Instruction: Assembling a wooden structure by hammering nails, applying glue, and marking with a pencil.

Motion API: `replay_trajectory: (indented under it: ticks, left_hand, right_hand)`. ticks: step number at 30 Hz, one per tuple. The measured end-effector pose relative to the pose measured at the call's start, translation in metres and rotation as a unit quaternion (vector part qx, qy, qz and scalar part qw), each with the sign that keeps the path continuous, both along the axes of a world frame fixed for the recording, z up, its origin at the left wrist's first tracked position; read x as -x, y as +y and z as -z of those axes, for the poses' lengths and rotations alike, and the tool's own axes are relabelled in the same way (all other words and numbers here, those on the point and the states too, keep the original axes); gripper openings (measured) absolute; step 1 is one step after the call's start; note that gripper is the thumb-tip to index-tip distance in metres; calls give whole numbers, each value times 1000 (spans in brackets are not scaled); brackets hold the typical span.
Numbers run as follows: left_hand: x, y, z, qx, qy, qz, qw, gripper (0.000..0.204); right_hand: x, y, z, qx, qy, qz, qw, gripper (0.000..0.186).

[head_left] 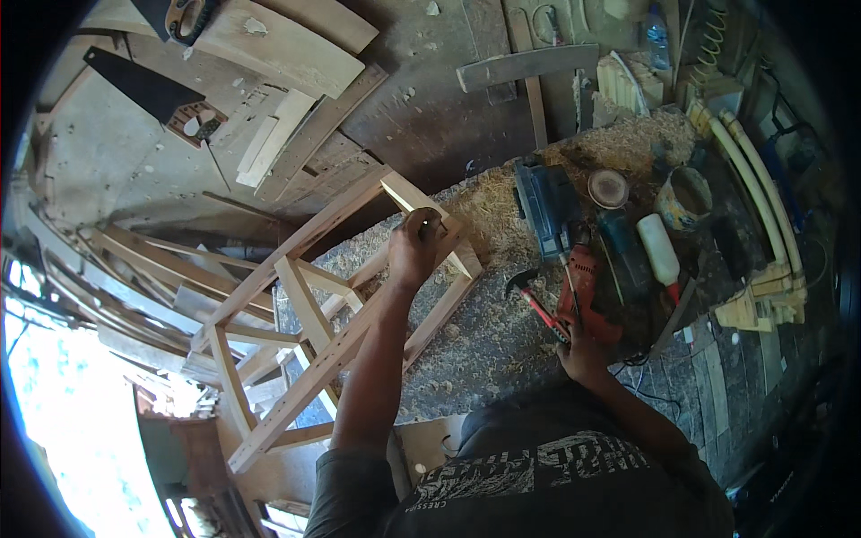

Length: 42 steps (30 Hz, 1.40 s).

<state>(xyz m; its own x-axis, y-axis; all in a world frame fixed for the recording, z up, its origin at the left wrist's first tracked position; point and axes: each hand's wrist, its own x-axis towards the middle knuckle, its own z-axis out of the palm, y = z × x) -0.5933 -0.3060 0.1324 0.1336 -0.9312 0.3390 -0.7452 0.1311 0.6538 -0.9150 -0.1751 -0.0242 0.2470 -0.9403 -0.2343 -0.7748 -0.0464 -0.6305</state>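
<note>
Wooden frame (303,305): pale bars joined with crosspieces, lying aslant left of centre. Its upper-right end sits over the workbench (462,359); the lower-left end reaches out past the bench's left side. Bench top scattered with wood shavings, thickest toward the far edge.

Left hand (415,247): at the frame's upper-right end, on or just above the joint there, forearm crossing over the nearest long bar. Fingers bent inward. Cannot tell whether they grasp the bar, pinch something small or merely rest.

Right hand (583,357): low among the tools on the bench's right half, fingers at the butt of a hammer (540,309) with red-and-black handle, and close beside a red power tool (585,265). Grip unclear; cannot tell whether anything is grasped. Hammer head points up and left, toward the frame.

Around the tools: a dark blue machine (549,208) beyond the hammer; a white bottle (659,249) with red cap, lying to the right; a round tin (609,189) and a stained tub (685,198) farther back. Curved pale wood strips (762,175) at far right.

Upper left, well apart from both hands: a handsaw (148,90), dark blade, wooden handle.
</note>
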Motion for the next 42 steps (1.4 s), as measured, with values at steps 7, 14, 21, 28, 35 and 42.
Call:
replay_trajectory:
  ticks: [7,14,21,28,35,42]
  left_hand:
    - [9,0,-4,-9,-98,37,995,14]
    - [8,5,-10,0,-139,33,990,26]
    - [31,6,-33,-227,-299,-82,923,60]
    - [35,2,-22,-245,-298,-72,920,56]
    - [22,-5,-17,-285,-282,-87,912,55]
    - [28,-6,-20,-313,-273,-87,905,54]
  right_hand:
    - [25,-22,-23,45,-190,-48,980,50]
    - [-3,-84,-61,-5,-324,-82,943,37]
    - [-79,-188,-44,-85,-426,-121,893,31]
    - [-147,-203,-20,-244,-555,-161,779,46]
    - [-163,-196,-15,-135,-577,-155,791,50]
    - [-177,-191,-2,-105,-617,-147,766,55]
